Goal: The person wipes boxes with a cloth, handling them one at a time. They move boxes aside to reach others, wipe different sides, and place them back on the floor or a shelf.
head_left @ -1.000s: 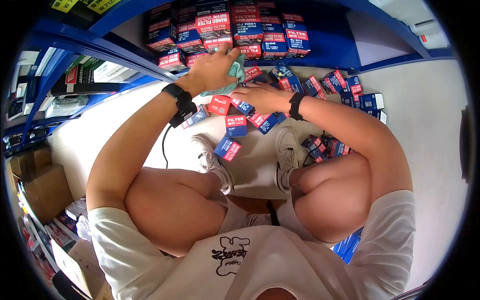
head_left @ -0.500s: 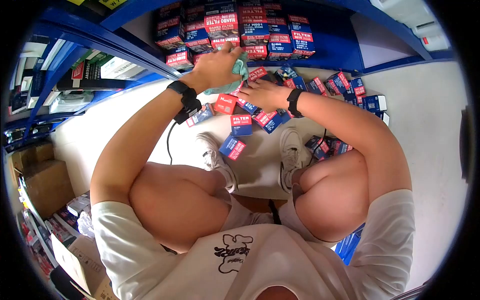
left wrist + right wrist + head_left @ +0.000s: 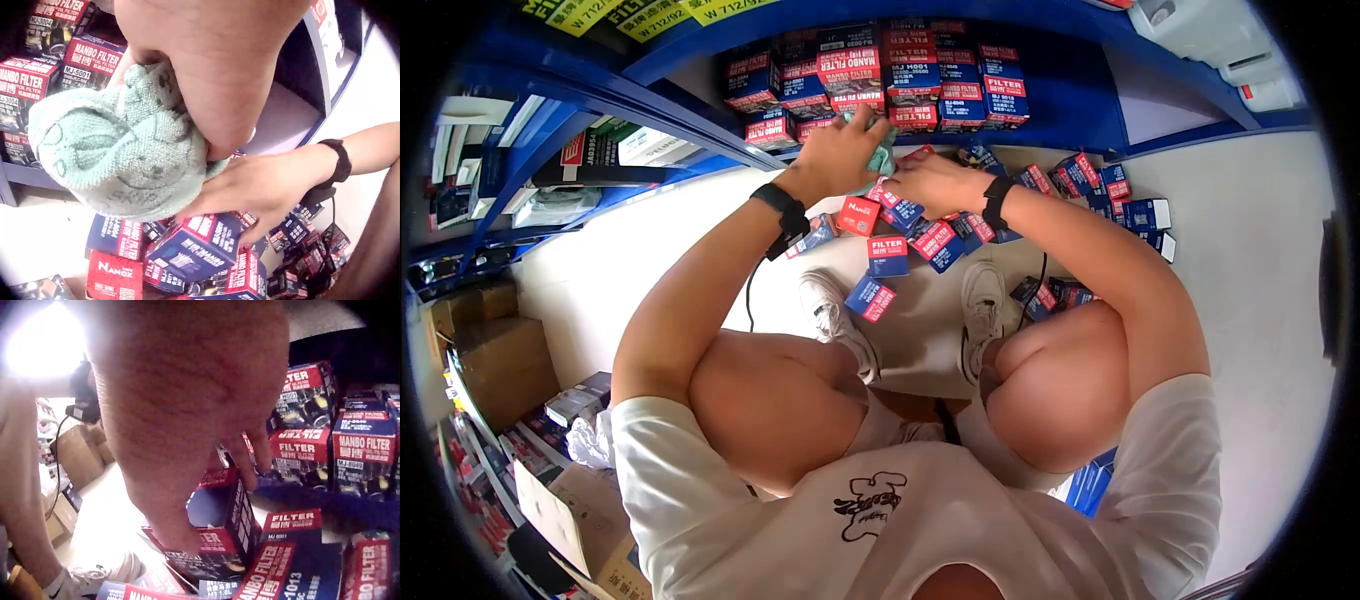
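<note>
My left hand (image 3: 838, 158) holds a bunched pale green towelling cloth (image 3: 119, 150) just in front of the shelf. Close beside it, my right hand (image 3: 940, 186) is over the heap on the floor. Its thumb and fingers grip a blue and red oil filter box (image 3: 197, 247), seen also in the right wrist view between thumb and fingers. Under and around that box lie more filter boxes, among them a red Nanox box (image 3: 114, 275) and a blue box with a red FILTER label (image 3: 888, 256).
Stacked filter boxes (image 3: 913, 85) fill part of the blue shelf (image 3: 1070, 95) ahead. More boxes (image 3: 1145, 213) lie on the floor to the right. Two white shoes (image 3: 982, 310) stand close behind the heap. Cardboard cartons (image 3: 505, 370) are at the left.
The head view has shifted, with more of the upper shelf showing. My right hand's fingers, spread over the heap earlier, now close around a box. The left hand keeps the cloth.
</note>
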A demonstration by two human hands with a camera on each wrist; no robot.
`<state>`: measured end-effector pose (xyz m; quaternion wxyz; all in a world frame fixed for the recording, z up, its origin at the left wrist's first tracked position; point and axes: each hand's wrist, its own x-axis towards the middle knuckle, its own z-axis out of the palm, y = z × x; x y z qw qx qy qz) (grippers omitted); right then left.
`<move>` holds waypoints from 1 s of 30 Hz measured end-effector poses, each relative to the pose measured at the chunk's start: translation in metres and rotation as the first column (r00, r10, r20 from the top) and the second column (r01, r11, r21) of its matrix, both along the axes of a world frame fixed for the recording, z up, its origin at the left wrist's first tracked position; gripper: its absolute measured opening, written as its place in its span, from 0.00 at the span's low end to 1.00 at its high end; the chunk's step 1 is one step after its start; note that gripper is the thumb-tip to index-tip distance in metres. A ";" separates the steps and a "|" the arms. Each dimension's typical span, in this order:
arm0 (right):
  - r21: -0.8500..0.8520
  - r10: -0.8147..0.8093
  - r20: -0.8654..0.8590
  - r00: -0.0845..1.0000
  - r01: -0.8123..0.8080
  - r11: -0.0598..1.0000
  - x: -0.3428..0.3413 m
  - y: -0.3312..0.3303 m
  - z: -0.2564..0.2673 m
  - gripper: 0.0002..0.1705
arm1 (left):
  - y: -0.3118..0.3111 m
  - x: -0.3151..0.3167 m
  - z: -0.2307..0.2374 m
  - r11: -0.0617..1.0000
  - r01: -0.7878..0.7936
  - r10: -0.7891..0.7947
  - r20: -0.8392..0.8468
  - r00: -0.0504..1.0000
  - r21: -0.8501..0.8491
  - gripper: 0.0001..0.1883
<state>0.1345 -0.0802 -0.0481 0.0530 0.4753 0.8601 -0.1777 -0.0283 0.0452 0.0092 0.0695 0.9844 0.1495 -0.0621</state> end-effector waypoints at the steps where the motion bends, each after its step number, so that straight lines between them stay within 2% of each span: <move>1: -0.009 -0.030 -0.013 0.999 0.030 1.000 0.002 0.001 0.010 0.35 | 0.001 0.000 0.000 1.000 0.003 -0.003 -0.004 1.000 0.000 0.40; 2: -0.021 -0.061 -0.026 0.998 0.060 0.998 0.004 0.000 0.018 0.36 | 0.001 0.000 0.000 1.000 0.004 -0.004 -0.007 1.000 -0.008 0.40; 3: 0.100 -0.045 -0.094 0.995 0.054 0.993 0.008 -0.002 0.018 0.37 | 0.003 0.001 -0.001 1.000 -0.008 0.008 -0.028 1.000 -0.017 0.40; 4: 0.095 -0.041 -0.099 0.994 0.050 0.994 0.015 -0.006 0.019 0.37 | 0.004 0.000 -0.003 0.999 -0.022 0.021 -0.053 0.998 -0.023 0.40; 6: 0.000 -0.178 -0.167 0.970 0.181 0.983 0.029 -0.005 0.027 0.38 | 0.005 -0.003 -0.003 1.000 -0.003 0.002 -0.075 0.997 -0.012 0.40; 8: -0.018 -0.215 -0.193 0.957 0.216 0.976 0.038 -0.005 0.030 0.38 | 0.007 -0.003 -0.003 0.999 0.035 -0.035 -0.099 0.994 -0.001 0.40; 10: -0.037 -0.205 -0.231 0.951 0.202 0.979 0.050 -0.004 0.038 0.38 | 0.010 -0.002 -0.001 0.995 -0.022 0.017 -0.061 0.998 -0.094 0.41; 14: -0.060 -0.127 -0.119 0.985 0.120 0.991 0.055 -0.011 0.045 0.39 | 0.011 -0.010 -0.011 0.991 0.004 -0.012 -0.058 0.998 -0.131 0.43; 15: -0.077 -0.126 -0.075 0.989 0.120 0.990 0.054 -0.014 0.051 0.38 | 0.009 -0.010 -0.011 0.987 0.006 -0.023 -0.110 0.994 -0.158 0.43; 19: -0.086 -0.140 0.011 0.990 0.141 0.986 0.055 -0.028 0.043 0.38 | -0.001 -0.013 -0.013 0.981 0.097 -0.111 -0.074 0.991 -0.166 0.44; 20: -0.084 -0.142 0.011 0.990 0.143 0.986 0.054 -0.031 0.040 0.38 | -0.002 -0.014 -0.014 0.981 0.099 -0.112 -0.074 0.991 -0.164 0.44; 22: -0.064 -0.245 -0.003 0.970 0.244 0.968 0.052 -0.038 0.038 0.38 | -0.005 -0.014 -0.008 0.969 0.161 -0.170 -0.036 0.985 -0.189 0.45; 23: -0.061 -0.249 -0.003 0.969 0.248 0.967 0.053 -0.040 0.035 0.38 | -0.007 -0.013 -0.004 0.969 0.164 -0.174 -0.036 0.984 -0.186 0.45; 25: 0.053 -0.217 0.031 0.976 0.215 0.975 0.055 -0.044 0.026 0.43 | -0.013 -0.009 0.006 0.964 0.189 -0.197 -0.024 0.980 -0.189 0.45; 30: 0.024 -0.230 0.084 0.970 0.229 0.973 0.055 -0.036 0.035 0.42 | -0.016 0.000 0.021 0.961 0.238 -0.238 0.020 0.971 -0.142 0.43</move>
